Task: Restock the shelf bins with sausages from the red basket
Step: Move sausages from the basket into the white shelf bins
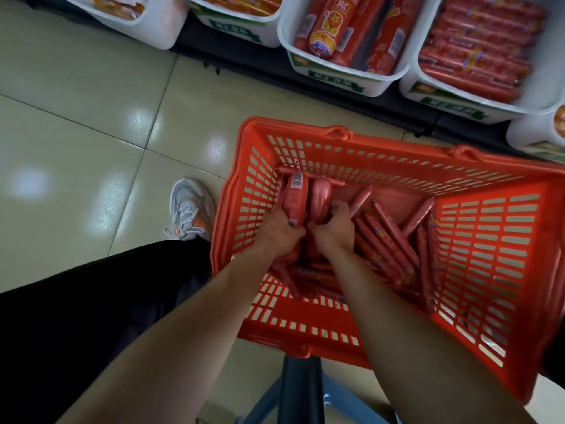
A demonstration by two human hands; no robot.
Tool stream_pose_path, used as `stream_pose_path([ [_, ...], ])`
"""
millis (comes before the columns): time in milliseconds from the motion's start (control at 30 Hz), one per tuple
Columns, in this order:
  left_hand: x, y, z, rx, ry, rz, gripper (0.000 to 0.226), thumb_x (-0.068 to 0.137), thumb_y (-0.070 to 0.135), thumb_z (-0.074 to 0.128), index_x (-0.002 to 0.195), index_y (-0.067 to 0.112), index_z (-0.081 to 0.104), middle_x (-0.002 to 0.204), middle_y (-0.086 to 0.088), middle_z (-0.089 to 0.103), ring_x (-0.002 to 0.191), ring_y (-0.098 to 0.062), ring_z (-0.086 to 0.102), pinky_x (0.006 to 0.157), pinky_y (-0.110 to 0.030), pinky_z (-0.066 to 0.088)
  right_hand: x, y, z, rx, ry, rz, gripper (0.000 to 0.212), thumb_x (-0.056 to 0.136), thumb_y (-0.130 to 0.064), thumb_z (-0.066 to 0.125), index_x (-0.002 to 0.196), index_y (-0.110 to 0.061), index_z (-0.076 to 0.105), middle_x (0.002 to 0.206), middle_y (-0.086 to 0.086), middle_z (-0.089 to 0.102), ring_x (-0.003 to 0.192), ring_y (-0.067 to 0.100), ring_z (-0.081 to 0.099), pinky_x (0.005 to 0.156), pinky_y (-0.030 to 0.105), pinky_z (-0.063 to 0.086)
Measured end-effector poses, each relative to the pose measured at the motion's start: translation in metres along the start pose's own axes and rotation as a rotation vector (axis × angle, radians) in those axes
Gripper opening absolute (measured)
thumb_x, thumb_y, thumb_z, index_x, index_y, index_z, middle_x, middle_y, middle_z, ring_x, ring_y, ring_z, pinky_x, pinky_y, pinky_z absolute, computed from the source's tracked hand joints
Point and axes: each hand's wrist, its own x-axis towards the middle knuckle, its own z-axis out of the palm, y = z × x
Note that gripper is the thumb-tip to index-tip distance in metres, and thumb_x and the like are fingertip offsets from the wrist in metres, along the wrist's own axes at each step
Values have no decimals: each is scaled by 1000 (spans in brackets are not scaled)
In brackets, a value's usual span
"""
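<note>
Beige floor tiles [91, 133] fill the left of the frame, and white shelf bins [153, 29] run along the top edge. Your red basket [489, 240] sits right of centre, propped on a dark stand [302, 390]. Both your hands are down inside it, side by side and nearly touching. Your left hand [279, 229] grips a barcoded thick sausage [295, 195], and your right hand [334, 228] is curled round a second thick sausage [321, 200]. Both sausages lie with their long axes pointing away from you, toward the top of the frame. The thick-sausage bin [336, 79] lies almost straight up the frame from your hands, just beyond the basket's far rim, so I judge either hand about equally near. Thin sausages [394, 240] lie loose in the basket's right half, and the thin-sausage bin [452, 102] sits upper right.
</note>
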Motion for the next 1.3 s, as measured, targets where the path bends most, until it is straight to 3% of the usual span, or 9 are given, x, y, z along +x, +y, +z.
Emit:
stream_pose_path([
  [133,-8,6,-8,2,-19,33,67,82,19,75,140,14,44,123,-7,59,112,-26,59,94,-34,48,2,0,-18,-3,-113,-64,60,75,-23,77,127,-26,47,109,-6,63,101,15,61,85,29,44],
  [267,-17,12,-11,12,-49,86,66,83,20,75,141,18,43,119,-1,59,105,-18,58,85,-28,43,-8,-4,-50,-27,-128,-159,72,73,-35,75,138,-35,45,117,-3,63,104,16,62,90,32,48],
  [533,-67,55,-41,187,-144,203,61,82,28,73,136,19,44,120,-8,63,105,-28,62,90,-36,48,-59,-27,-143,-187,-211,-169,79,91,-43,67,156,-22,27,138,-1,54,127,21,52,104,28,37],
  [767,-133,92,-100,281,-105,368,56,76,34,74,126,24,53,113,-4,67,98,-20,64,87,-32,51,-123,-68,-204,-258,-94,-242,70,83,-38,71,145,-23,42,120,0,65,103,22,63,84,27,44],
  [900,-153,115,-131,228,-13,443,55,76,32,76,126,24,54,112,-2,67,99,-23,65,91,-35,51,-141,-103,-229,-239,-75,-296,77,79,-22,74,145,-20,35,98,-5,63,79,13,61,67,25,40],
  [1000,-153,137,-146,168,46,479,51,81,27,76,126,21,54,111,-6,67,98,-25,65,87,-35,51,-135,-125,-240,-231,-9,-348,83,70,-30,72,145,-21,38,106,0,66,82,17,65,71,30,49],
  [1100,-135,162,-152,104,114,519,57,81,26,78,130,16,51,116,-9,67,99,-27,65,83,-32,48,-122,-142,-244,-181,39,-376,73,83,-24,71,147,-22,37,106,-1,63,82,20,63,72,30,48],
  [1200,-109,193,-148,92,204,535,54,84,19,74,134,13,52,115,-9,65,93,-24,61,75,-25,40,-98,-152,-246,-117,64,-368,79,87,-27,71,153,-31,27,116,1,64,87,19,66,72,31,52],
  [1300,-68,228,-137,55,225,523,60,84,24,74,137,16,47,116,-2,60,99,-24,60,83,-30,45,-65,-157,-245,-69,116,-361,80,83,-27,74,150,-38,32,116,-4,64,85,15,68,70,32,56],
])
